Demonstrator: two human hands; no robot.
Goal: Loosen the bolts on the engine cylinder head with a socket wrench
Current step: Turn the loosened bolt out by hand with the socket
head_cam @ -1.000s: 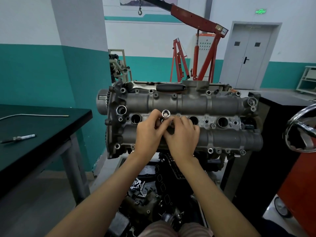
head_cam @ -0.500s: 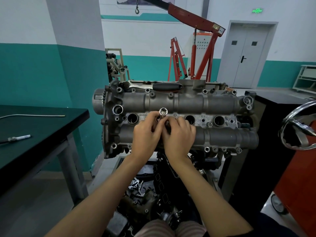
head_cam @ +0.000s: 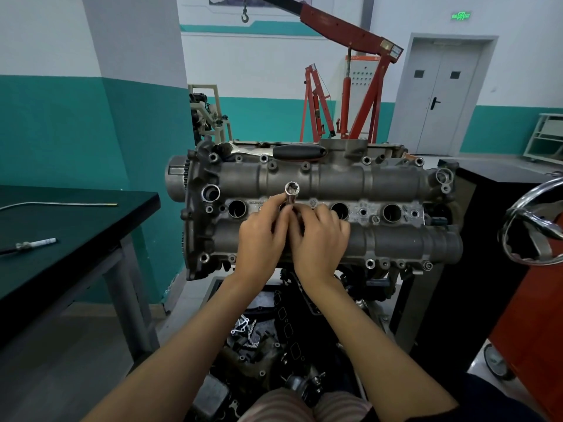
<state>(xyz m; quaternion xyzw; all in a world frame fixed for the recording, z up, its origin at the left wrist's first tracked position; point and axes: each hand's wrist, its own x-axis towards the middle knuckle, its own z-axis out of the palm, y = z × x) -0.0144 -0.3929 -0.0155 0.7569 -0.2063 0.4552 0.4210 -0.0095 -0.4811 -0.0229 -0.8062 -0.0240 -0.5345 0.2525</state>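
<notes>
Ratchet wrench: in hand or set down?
Set down: ratchet wrench lies on the cylinder head's far edge; both hands hold the socket.

A single head-worn camera is looking forward and down from the person's own standpoint, facing the cylinder head (head_cam: 320,208) close in at arm's reach. Both forearms are entering from the bottom edge, and the wide lens is taking in the far wall and the double door (head_cam: 438,95) beyond

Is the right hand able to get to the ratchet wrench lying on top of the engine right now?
Probably yes: the wrench lies uncovered just beyond the right hand, though its fingers first must let go of the socket.
</notes>
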